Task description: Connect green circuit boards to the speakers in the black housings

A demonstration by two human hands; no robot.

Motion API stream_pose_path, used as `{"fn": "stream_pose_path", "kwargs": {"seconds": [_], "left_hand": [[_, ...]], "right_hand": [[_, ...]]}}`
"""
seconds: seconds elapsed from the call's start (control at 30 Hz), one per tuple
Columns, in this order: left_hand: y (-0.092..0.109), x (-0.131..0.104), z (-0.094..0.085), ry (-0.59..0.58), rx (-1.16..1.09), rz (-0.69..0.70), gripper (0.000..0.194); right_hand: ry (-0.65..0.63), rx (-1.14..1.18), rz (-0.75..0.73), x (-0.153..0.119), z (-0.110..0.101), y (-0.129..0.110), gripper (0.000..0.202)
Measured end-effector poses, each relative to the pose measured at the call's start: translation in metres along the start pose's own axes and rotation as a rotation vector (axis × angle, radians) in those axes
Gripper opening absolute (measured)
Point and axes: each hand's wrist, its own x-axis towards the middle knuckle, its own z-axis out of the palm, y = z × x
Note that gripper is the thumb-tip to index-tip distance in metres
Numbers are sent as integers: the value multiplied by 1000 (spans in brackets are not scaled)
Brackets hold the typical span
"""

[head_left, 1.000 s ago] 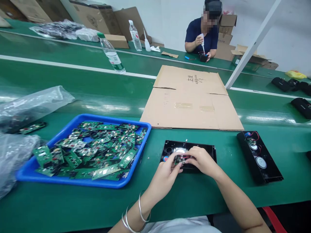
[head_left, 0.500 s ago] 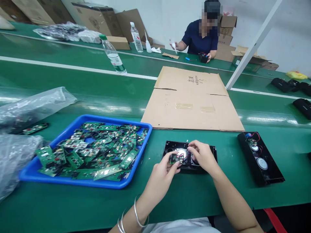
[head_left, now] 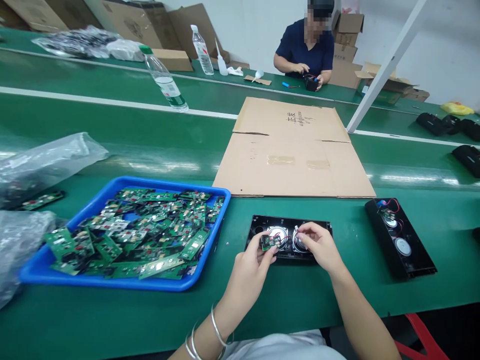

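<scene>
My left hand (head_left: 250, 270) is closed on a small green circuit board (head_left: 270, 242), held between thumb and fingers. Below the board lies an open black speaker housing (head_left: 262, 223) with two round silver speakers in it. Above the housing's right speaker (head_left: 297, 245), my right hand (head_left: 321, 246) pinches a small white plug (head_left: 296, 228). Thin red wires (head_left: 286, 238) run between the board and the right fingertips. Whether the plug is on one of these wires I cannot tell.
Left of my hands, a blue tray (head_left: 204, 272) holds many green circuit boards. A second black housing (head_left: 416, 260) with wired speakers lies at the right. Flattened cardboard (head_left: 296, 175) lies ahead. Across the bench, a person (head_left: 305, 52) handles a small black device. A bottle (head_left: 165, 82) stands left.
My right hand has moved slightly right, and a white plug now shows at its fingertips. My left hand keeps the board. The person opposite has put down a white bottle.
</scene>
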Motion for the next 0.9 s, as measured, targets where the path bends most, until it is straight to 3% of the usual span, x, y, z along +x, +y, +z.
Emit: {"fn": "stream_pose_path", "kwargs": {"seconds": [0.23, 0.57, 0.8, 0.9], "left_hand": [[-1, 3, 2, -40, 37, 17, 35], [3, 3, 0, -66, 36, 23, 34], [6, 5, 1, -102, 79, 41, 30], [7, 7, 2, -111, 81, 52, 28]], "right_hand": [[-124, -327, -333, -9, 9, -7, 14], [-152, -506, -439, -6, 8, -7, 15], [-219, -717, -673, -3, 4, -13, 30], [-186, -824, -711, -3, 5, -13, 34]]}}
